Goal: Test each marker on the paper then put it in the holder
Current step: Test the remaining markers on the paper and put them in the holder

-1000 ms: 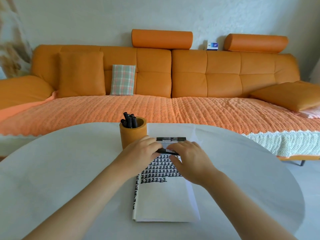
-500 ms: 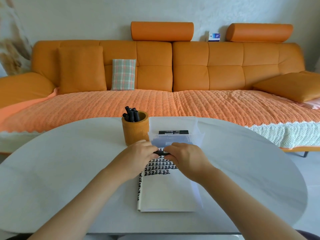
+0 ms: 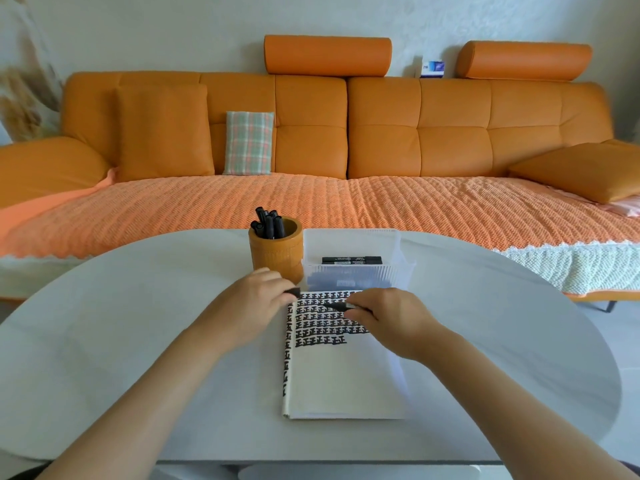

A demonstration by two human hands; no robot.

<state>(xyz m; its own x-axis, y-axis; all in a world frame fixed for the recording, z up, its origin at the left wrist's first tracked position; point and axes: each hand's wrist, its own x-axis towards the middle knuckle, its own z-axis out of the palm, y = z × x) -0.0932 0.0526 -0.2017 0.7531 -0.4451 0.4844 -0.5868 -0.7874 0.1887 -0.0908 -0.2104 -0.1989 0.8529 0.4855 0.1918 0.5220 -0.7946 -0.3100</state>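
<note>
Marker (image 3: pixel 341 306): held low over the paper (image 3: pixel 343 375) in the right hand (image 3: pixel 391 322). The right grip is narrow, with fingers curled round the barrel of the marker, and the uncapped tip points left, at or just above the rows of black marks on the upper part of the sheet. Contact between tip and paper cannot be confirmed.

The left hand (image 3: pixel 254 308) rests at the upper left corner of the paper. Its grip pinches a small black cap (image 3: pixel 294 292) between the fingertips.

The holder (image 3: pixel 275 252), an orange-brown cylinder, stands upright on the desk (image 3: pixel 138 306) just beyond the left hand. Several stored markers (image 3: pixel 268 225) stand in it, caps up. A clear tray (image 3: pixel 346 277) sits just to the right of the holder, at the far edge of the paper, with loose markers (image 3: pixel 351 260) lying flat inside. An orange sofa (image 3: pixel 381 133) runs behind the desk.
</note>
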